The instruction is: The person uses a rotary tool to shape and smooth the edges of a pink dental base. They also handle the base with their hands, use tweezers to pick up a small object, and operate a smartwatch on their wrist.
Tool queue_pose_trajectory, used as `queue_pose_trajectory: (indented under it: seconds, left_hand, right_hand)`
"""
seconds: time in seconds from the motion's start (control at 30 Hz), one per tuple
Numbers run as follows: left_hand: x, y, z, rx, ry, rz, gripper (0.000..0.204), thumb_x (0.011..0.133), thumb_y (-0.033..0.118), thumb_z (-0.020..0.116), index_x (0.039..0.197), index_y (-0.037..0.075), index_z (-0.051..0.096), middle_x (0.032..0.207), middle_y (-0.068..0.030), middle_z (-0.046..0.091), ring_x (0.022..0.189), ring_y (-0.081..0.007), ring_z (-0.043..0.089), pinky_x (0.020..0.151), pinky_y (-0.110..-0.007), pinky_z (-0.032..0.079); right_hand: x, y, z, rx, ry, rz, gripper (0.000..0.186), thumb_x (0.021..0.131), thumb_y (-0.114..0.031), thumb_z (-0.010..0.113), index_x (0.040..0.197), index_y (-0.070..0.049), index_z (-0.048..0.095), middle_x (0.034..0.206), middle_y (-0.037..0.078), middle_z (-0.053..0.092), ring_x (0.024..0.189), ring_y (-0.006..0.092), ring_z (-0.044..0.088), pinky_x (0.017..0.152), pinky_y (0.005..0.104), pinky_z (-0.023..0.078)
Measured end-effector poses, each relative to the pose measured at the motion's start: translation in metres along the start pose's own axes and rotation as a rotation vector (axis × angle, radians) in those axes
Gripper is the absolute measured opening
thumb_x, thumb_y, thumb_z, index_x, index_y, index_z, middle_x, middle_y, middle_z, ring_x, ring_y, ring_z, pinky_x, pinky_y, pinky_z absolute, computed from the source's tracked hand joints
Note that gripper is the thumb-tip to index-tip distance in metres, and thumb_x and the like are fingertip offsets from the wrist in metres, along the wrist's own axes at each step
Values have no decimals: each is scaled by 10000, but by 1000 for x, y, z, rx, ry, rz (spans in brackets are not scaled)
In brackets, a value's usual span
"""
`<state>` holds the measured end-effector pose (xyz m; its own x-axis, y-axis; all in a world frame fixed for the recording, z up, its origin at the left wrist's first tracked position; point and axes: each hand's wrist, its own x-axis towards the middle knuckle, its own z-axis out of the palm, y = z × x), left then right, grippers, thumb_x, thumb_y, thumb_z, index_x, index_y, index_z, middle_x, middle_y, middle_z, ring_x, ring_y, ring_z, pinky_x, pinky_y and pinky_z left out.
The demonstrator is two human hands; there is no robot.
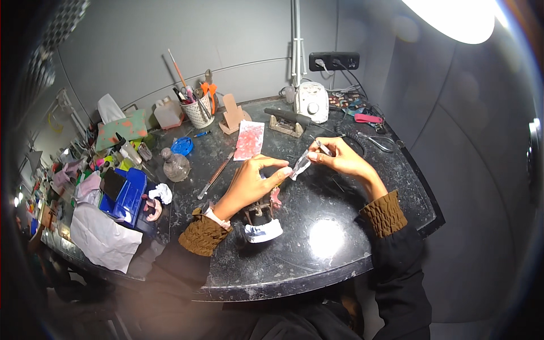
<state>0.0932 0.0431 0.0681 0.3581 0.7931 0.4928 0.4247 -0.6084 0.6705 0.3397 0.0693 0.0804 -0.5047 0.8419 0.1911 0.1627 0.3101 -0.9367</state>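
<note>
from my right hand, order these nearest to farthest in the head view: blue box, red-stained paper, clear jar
1. Red-stained paper: left, beyond the left hand
2. Clear jar: farther left
3. Blue box: leftmost of the three

Left hand [249,182] partly hides a seemingly metal frame [259,210].

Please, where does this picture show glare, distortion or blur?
Head view: the lamp looks overexposed, glare whitens a spot on the black table; head view: a seam curves on the grey wall; head view: hazy blur at lower left.
</note>
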Motion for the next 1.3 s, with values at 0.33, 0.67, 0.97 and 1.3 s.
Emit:
queue_pose_trajectory:
  seconds: [0.33,0.67,0.97,1.3]
  left_hand:
    - [1,-6,0,-146,-38,-68,146,824,135,693,897,9,698,867,-67,683,847,-141,607,804,-302,457]
    - [-2,-4,-8,-31,100,57,145,773,157,721,854,39,697,803,-73,675,781,-188,612,763,-323,468]
    - [3,9,-8,-84,236,95,105,751,64,745,831,10,703,753,-48,655,742,-106,610,678,-251,478]
    - [7,-8,-16,-605,164,-98,304,806,12,702,1070,-75,579,935,-99,654,852,-126,648,771,-237,539]
  right_hand:
    - [1,-5,28,-22,131,-119,187,857,-169,672,936,-11,609,832,-1,598,831,70,520,749,276,444]
    - [0,-13,62,-281,353,-231,103,775,-60,727,855,3,712,757,67,704,693,71,616,611,230,482]
    - [-3,-9,65,72,425,-149,140,832,-67,686,946,13,694,844,58,699,756,82,619,689,225,491]
    - [-1,-7,52,291,371,-126,189,824,-88,708,983,8,676,905,65,694,827,99,632,762,234,500]
